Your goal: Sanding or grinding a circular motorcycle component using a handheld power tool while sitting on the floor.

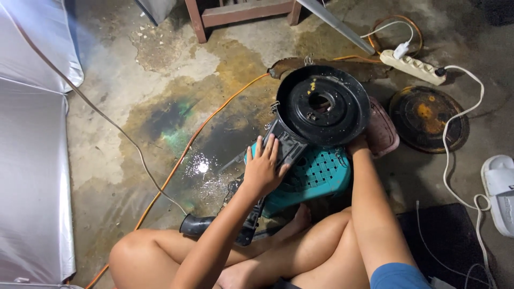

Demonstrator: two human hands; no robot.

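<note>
On the stained concrete floor (107, 155), a black round housing (323, 104) with a long snout rests across one teal plastic stool (316, 176). Left hand (263, 168) lies flat, fingers spread, on the snout; right hand (357, 143) is tucked at the housing's near-right rim, its grip hidden. One rusty round lid (428, 118) lies apart to the right, so the housing looks opened, with nothing yet refitted.

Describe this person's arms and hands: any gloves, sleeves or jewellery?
Both arms are bare from hand to upper arm, with no sleeves in view. The left hand has no glove, ring or watch. The right hand is mostly hidden behind the black housing, but its wrist shows no band. Blue shorts are worn.
</note>
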